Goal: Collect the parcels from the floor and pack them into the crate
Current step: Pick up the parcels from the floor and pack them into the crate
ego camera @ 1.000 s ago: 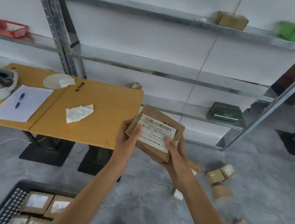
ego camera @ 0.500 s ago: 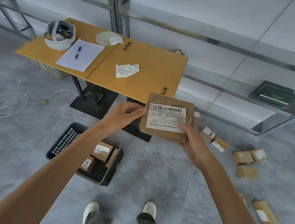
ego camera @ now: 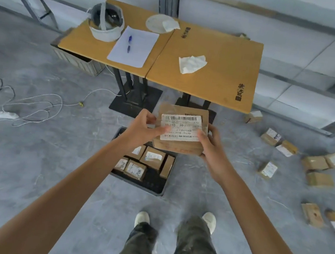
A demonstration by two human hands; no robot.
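**A:** Over the crate (ego camera: 156,185), head view: both hands clamp one parcel (ego camera: 181,128). Left hand (ego camera: 144,129) grips its 9 o'clock edge, thumb on the label; right hand (ego camera: 209,145) cups the 3 o'clock edge and underside. Label faces up, probably so it reads.

**B:** Why two hands?

**A:** Wide flat box; I'd guess an edge grip on each side keeps it level for lowering. Crate sits on the floor just below, at 6 o'clock of the table (ego camera: 203,68).

**B:** Room inside?

**A:** Packed parcels (ego camera: 153,156) fill its 12 o'clock half; the 6 o'clock strip looks bare.

**B:** What's left?

**A:** Loose parcels (ego camera: 315,163) on the floor at 3 o'clock, well apart from the crate. Task looks partway done.
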